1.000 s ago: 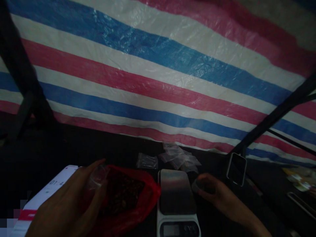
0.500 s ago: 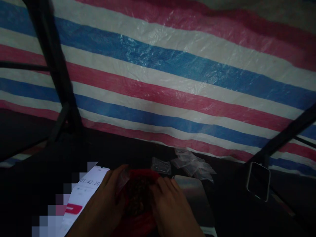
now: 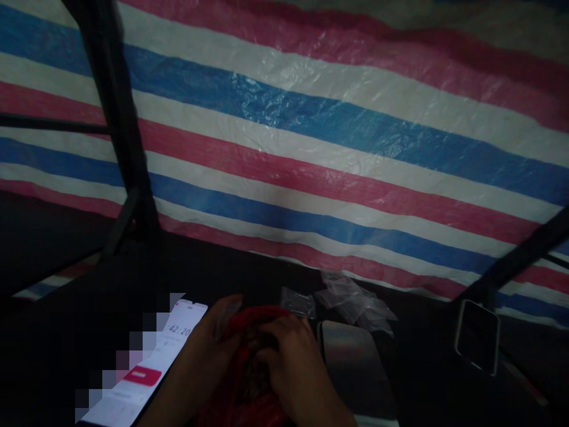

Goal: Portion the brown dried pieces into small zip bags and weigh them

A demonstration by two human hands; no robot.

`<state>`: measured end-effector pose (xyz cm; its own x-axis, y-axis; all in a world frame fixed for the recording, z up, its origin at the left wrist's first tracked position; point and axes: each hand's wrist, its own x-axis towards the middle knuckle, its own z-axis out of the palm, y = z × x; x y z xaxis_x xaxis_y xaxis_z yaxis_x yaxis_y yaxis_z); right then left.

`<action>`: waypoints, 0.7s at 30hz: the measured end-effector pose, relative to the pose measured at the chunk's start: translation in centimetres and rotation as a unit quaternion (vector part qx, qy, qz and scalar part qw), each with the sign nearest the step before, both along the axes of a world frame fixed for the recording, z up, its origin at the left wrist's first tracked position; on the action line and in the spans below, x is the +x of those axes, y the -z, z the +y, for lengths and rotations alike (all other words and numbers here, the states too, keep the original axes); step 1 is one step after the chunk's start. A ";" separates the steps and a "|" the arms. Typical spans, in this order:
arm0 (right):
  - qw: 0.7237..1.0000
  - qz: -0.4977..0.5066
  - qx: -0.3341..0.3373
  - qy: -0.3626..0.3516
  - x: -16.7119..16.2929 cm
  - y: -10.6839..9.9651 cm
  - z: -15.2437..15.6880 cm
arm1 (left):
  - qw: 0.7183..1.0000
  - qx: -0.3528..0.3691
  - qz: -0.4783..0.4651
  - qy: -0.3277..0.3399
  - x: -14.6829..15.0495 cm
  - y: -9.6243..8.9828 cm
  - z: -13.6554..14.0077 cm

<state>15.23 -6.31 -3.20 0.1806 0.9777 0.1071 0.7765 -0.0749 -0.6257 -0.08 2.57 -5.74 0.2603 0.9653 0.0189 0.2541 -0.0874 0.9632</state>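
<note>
1. Red plastic lies against the bent fingers of the left hand [image 3: 208, 347], which seem to pinch a small clear bag [image 3: 229, 311] at the left side of a red plastic bag [image 3: 262, 412].
2. Over the mouth of that red bag, the right hand [image 3: 296, 353] reaches in from its own side, fingers curled, thumb a little apart from them; whether they grip anything I cannot tell.
3. Inside the red bag, between the two hands, sit small dark brown pieces [image 3: 254, 367], too dim from where I stand to name further.
4. Just beside the right hand is a weighing scale [image 3: 355, 367], its flat grey platform bare to the eye and its near end cut off.
5. Near the left forearm, a lit phone [image 3: 162, 353] shows digits ending 42:20 and a red button; blocky pixels cover its left edge.
6. Beyond the hands lie a clear packet [image 3: 297, 302] and a loose heap of clear baggies [image 3: 355, 299].
7. Off to the right, a dark-screened phone [image 3: 478, 338] rests near a black post [image 3: 520, 252].
8. Behind everything hangs a red, white and blue striped tarp [image 3: 333, 160].
</note>
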 end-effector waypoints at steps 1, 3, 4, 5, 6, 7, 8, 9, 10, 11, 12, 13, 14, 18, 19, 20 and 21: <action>1.000 0.027 0.002 0.010 -0.1 0.1 0.0 | 1.000 -0.003 -0.009 -0.001 0.0 -0.3 0.2; 0.997 0.071 0.004 0.033 -0.1 0.4 -0.1 | 1.000 0.001 -0.016 -0.008 0.0 -0.7 0.5; 0.995 0.091 0.003 0.046 0.0 0.5 -0.1 | 1.000 0.007 -0.021 -0.016 0.0 -0.8 0.5; 0.992 0.115 0.004 0.058 0.2 0.7 -0.2 | 0.999 0.016 -0.028 -0.025 -0.1 -0.9 0.5; 0.988 0.142 0.005 0.067 0.4 0.9 -0.3 | 0.998 0.029 -0.038 -0.033 -0.1 -1.0 0.4; 0.983 0.172 0.008 0.069 0.7 1.0 -0.3 | 0.997 0.045 -0.048 -0.038 0.0 -1.1 0.2; 0.976 0.206 0.012 0.066 1.1 1.0 -0.4 | 0.996 0.062 -0.054 -0.037 0.0 -1.1 0.1; 0.969 0.240 0.021 0.058 1.4 0.9 -0.4 | 0.995 0.079 -0.055 -0.031 0.0 -1.0 -0.1; 0.961 0.271 0.032 0.047 1.8 0.7 -0.5 | 0.994 0.095 -0.049 -0.021 0.0 -1.0 -0.3; 0.953 0.298 0.043 0.035 2.1 0.4 -0.6 | 0.993 0.110 -0.037 -0.007 0.0 -0.9 -0.5; 0.946 0.318 0.052 0.022 2.5 0.0 -0.8 | 0.992 0.125 -0.021 0.010 0.0 -0.8 -0.7; 0.942 0.329 0.061 0.011 2.8 -0.5 -1.0 | 0.989 0.142 -0.005 0.030 -0.1 -0.8 -0.9; 0.941 0.332 0.070 0.003 3.1 -1.1 -1.2 | 0.985 0.165 0.007 0.048 -0.2 -0.8 -1.2; 0.945 0.307 0.109 -0.004 4.0 -3.2 -2.1 | 0.959 0.268 0.030 0.082 -0.3 -1.2 -2.0; 0.946 0.302 0.115 -0.004 4.2 -3.6 -2.4 | 0.956 0.280 0.037 0.076 -0.2 -1.3 -2.1; 0.947 0.300 0.116 -0.007 4.2 -4.0 -2.5 | 0.954 0.286 0.046 0.071 -0.2 -1.4 -2.1; 0.946 0.303 0.117 -0.011 4.2 -4.4 -2.7 | 0.953 0.289 0.056 0.067 -0.1 -1.4 -2.1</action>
